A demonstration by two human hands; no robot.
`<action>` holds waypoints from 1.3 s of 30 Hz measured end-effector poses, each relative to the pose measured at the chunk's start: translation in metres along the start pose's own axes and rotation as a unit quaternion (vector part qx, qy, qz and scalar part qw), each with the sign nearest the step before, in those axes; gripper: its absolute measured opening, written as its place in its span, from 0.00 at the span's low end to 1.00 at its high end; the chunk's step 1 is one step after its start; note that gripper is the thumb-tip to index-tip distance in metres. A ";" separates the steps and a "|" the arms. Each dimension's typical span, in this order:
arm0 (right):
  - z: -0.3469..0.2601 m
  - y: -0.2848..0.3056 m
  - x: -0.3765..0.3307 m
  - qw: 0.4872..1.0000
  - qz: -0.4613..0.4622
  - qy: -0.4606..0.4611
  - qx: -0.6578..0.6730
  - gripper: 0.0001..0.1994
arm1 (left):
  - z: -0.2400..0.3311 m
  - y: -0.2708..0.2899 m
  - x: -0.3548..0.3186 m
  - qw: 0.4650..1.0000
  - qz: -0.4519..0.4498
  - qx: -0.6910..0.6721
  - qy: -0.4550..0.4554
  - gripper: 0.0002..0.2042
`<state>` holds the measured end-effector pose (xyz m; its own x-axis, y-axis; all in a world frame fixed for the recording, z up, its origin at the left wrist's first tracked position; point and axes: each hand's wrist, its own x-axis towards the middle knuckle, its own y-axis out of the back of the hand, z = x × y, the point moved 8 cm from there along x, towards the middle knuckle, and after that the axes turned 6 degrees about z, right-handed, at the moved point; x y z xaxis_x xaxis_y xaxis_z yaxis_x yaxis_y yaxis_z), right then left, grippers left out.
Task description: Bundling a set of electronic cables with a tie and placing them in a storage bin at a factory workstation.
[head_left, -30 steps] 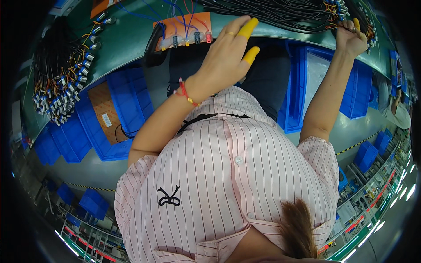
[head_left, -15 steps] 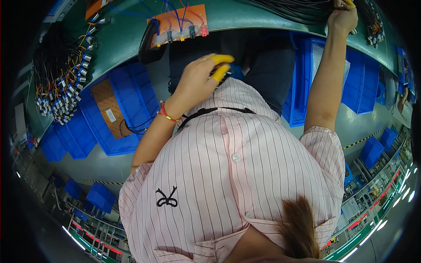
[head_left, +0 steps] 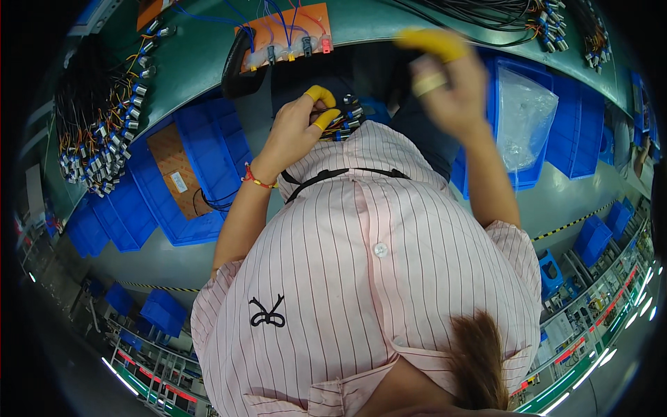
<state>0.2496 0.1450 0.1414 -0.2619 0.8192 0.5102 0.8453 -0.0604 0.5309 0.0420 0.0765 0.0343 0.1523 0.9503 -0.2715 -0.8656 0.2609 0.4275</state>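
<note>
My left hand [head_left: 295,132], with yellow covers on thumb and forefinger, is curled over my lap. It is at the edge of a bunch of small silver-and-blue cylindrical parts with orange and black wires [head_left: 344,124]. What lies between its fingers is too small to make out. My right hand [head_left: 451,87] is in the air to the right of that bunch, just off the bench edge, smeared by motion. Its forefinger and thumb have yellow covers too; whether it holds anything does not show.
On the green bench [head_left: 201,52] are an orange board with clips and wires [head_left: 292,31], a large wired-part bundle [head_left: 97,132] at left, and black cables with similar ends [head_left: 552,28] at right. Below stand blue bins [head_left: 215,139], one holding a clear plastic bag [head_left: 521,118].
My right hand has left the cable ends on the far right of the bench and come down and left. My left hand has shifted slightly left, uncovering the wired parts on my lap.
</note>
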 end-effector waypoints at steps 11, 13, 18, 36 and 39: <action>0.108 0.038 -0.077 0.793 0.091 -0.369 0.476 0.13 | 0.041 0.059 -0.016 0.983 0.129 0.015 -0.127 0.09; 0.131 0.084 -0.079 0.679 0.199 -0.388 0.590 0.12 | 0.042 0.069 -0.021 0.975 0.166 0.051 -0.139 0.08; 0.152 0.129 -0.093 0.586 0.402 -0.345 0.613 0.12 | 0.011 0.065 -0.019 0.950 0.210 -0.227 -0.042 0.10; 0.149 0.070 -0.093 0.645 0.223 -0.360 0.636 0.11 | 0.010 0.017 -0.005 0.790 0.083 -0.606 0.036 0.15; 0.127 0.043 -0.072 0.677 0.220 -0.369 0.597 0.09 | 0.007 0.016 -0.006 0.809 0.102 -0.576 0.055 0.14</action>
<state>0.3636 0.1554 0.0415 0.0697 0.9602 -0.2707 0.6549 -0.2487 -0.7136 0.0305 0.0755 0.0484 -0.0388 0.9162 -0.3989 -0.7469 -0.2917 -0.5975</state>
